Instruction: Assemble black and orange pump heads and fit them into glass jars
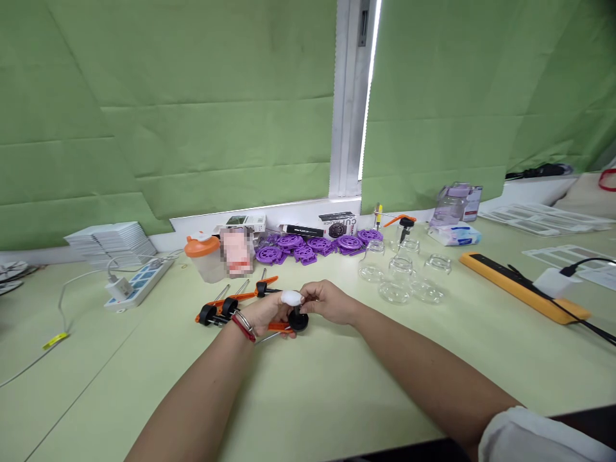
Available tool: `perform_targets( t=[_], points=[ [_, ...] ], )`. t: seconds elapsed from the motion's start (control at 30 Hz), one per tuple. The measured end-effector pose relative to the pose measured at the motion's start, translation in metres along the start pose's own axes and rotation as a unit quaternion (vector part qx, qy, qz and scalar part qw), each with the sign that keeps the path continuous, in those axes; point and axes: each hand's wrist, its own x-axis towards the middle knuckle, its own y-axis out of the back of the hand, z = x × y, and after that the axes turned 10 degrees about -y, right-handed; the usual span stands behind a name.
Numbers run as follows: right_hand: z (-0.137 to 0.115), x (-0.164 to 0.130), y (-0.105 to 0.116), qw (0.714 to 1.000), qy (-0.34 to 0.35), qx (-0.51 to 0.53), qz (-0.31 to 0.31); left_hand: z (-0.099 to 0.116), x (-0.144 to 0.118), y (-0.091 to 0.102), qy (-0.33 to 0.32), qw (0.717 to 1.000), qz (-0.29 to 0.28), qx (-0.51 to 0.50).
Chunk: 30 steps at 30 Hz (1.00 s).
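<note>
My left hand (pixel 269 316), with a red band at the wrist, grips an orange tool with a black round knob (pixel 298 320) just above the pale green table (pixel 308 398). A white cap covers its thumb tip. My right hand (pixel 328 301) meets it from the right, fingers pinched at the top of the same knob. More orange tools with black knobs (pixel 226 307) lie just left of my hands.
Clear glass cups (pixel 402 276) stand to the right, purple plastic wheels (pixel 312 247) and small boxes behind. An orange-lidded jar (pixel 205 256), a power strip (pixel 137 285) and stacked white trays (pixel 113 240) sit left. An orange-edged strip with a black cable (pixel 524 285) lies right.
</note>
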Motion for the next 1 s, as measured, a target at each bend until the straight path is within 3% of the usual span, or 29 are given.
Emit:
perform_targets(
  t=[0.63,1.0],
  points=[
    [0.019,0.007,0.000,0.997,0.000,0.080,-0.008,-0.002,0.001,0.002,-0.004,1.000,-0.009,0.006],
    [0.020,0.005,-0.001,0.999,0.009,0.053,0.002,-0.005,0.004,0.008,0.004,1.000,-0.024,-0.004]
  ],
)
